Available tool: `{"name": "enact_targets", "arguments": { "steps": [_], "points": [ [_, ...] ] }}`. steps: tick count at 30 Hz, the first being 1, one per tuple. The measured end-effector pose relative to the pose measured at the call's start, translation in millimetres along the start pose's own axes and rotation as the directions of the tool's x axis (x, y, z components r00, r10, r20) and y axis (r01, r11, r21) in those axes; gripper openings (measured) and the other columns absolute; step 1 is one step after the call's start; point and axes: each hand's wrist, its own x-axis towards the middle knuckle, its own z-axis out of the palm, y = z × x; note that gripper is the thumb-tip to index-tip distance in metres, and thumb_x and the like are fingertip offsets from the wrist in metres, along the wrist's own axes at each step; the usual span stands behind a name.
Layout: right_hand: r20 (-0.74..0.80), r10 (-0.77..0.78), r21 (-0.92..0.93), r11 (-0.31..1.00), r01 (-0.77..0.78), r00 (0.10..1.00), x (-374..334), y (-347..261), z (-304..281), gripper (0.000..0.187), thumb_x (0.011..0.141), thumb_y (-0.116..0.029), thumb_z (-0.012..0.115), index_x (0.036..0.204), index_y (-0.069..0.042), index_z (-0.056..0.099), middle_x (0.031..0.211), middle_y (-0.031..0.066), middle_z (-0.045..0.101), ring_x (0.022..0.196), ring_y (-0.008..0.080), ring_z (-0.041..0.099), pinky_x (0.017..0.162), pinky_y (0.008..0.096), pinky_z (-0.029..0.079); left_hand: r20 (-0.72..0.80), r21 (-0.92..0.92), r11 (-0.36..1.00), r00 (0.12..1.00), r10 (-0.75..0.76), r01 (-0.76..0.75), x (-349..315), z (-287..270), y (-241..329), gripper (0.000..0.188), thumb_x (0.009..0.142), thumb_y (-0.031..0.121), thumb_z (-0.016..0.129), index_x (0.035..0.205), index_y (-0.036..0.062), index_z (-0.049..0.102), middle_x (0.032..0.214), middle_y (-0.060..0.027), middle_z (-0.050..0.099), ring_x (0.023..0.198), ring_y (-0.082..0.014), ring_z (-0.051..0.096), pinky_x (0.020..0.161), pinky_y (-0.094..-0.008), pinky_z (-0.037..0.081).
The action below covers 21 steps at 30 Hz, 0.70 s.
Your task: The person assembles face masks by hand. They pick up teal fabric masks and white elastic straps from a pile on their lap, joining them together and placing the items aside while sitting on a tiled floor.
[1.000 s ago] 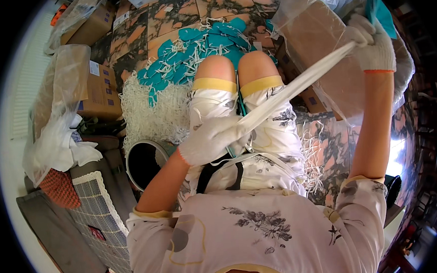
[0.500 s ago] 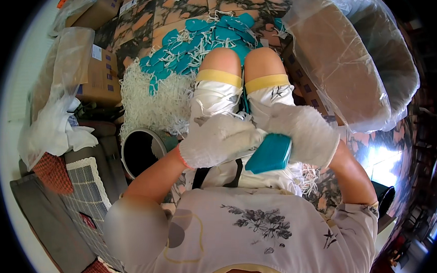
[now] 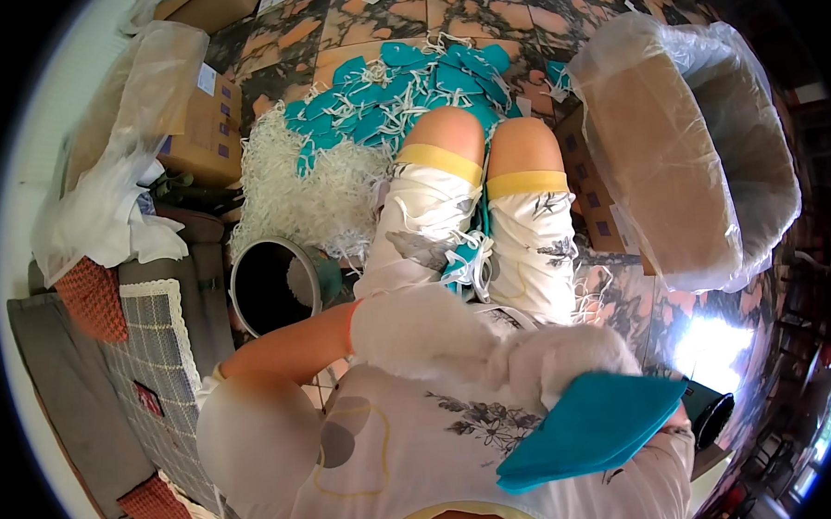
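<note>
Over a marbled floor [image 3: 377,20], seated between a bin [image 3: 315,284] and a plastic-lined box [image 3: 661,156]. Gripping teal cloth [image 3: 594,428] in the gloved right hand [image 3: 568,353], seemingly closed on its upper edge. Lying bodyward and rightward of that grip, above the shirt [image 3: 396,455], long axis slanting up rightward; farther from the gloved left hand [image 3: 423,329], right beside the other, fingers hidden: cannot tell whether open or empty.

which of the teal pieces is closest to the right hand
The broad teal piece against the right hand, perhaps layered; the others lie heaped on the floor or between the thighs.
</note>
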Motion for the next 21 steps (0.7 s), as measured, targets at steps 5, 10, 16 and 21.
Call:
{"name": "enact_targets", "arguments": {
  "steps": [5, 10, 16, 21],
  "points": [
    [0.072, 0.271, -0.213, 0.944, -0.251, 0.96, -14.0, -41.8, 6.6, 0.02, 0.09, -0.016, 0.066, 0.077, -0.004, 0.057, 0.078, 0.01, 0.062, 0.067, 0.0302, 0.058, 0.076, 0.047, 0.049, -0.195, 0.265, 0.96, 0.971, 0.139, -0.085, -46.3, 26.2, -11.0, 0.02, 0.092, 0.03, 0.061, 0.106, 0.0172, 0.066, 0.089, -0.0048, 0.064, 0.071, -0.0249, 0.062, 0.059, -0.0364, 0.047],
    [-0.244, 0.065, 0.203, 0.979, -0.015, 0.968, -37.5, -81.5, -29.0, 0.026, 0.096, -0.028, 0.062, 0.088, -0.004, 0.057, 0.069, 0.0062, 0.053, 0.055, 0.021, 0.047, 0.059, 0.0369, 0.039, -0.366, 0.547, 0.798, 0.93, -0.041, 0.251, -140.2, 0.3, -36.5, 0.022, 0.096, 0.028, 0.052, 0.088, 0.009, 0.06, 0.086, -0.0053, 0.062, 0.068, -0.0191, 0.062, 0.057, -0.034, 0.048],
    [-0.932, -0.238, -0.269, 0.96, -0.082, 0.272, -81.8, -72.7, -45.0, 0.031, 0.103, -0.027, 0.052, 0.111, 0.002, 0.058, 0.081, 0.0046, 0.059, 0.065, 0.0137, 0.054, 0.068, 0.0297, 0.046, -0.768, 0.021, 0.547, 0.364, -0.527, 0.837, -241.5, 67.4, -112.1, 0.023, 0.099, 0.024, 0.051, 0.093, 0.0025, 0.057, 0.084, -0.0122, 0.06, 0.078, -0.0307, 0.059, 0.069, -0.0398, 0.046],
    [-0.913, -0.156, -0.407, 0.257, -0.877, 0.378, -65.8, -32.0, -64.6, 0.021, 0.1, -0.014, 0.051, 0.113, 0.0, 0.058, 0.1, 0.0078, 0.066, 0.084, 0.0192, 0.064, 0.075, 0.0312, 0.051, -0.521, -0.353, 0.135, -0.075, -0.85, 0.926, -253.7, 91.4, -143.4, 0.069, 0.085, 0.042, 0.069, 0.137, 0.0033, 0.047, 0.125, -0.0249, 0.06, 0.114, -0.0372, 0.059, 0.093, -0.0423, 0.047]
  ]
}}
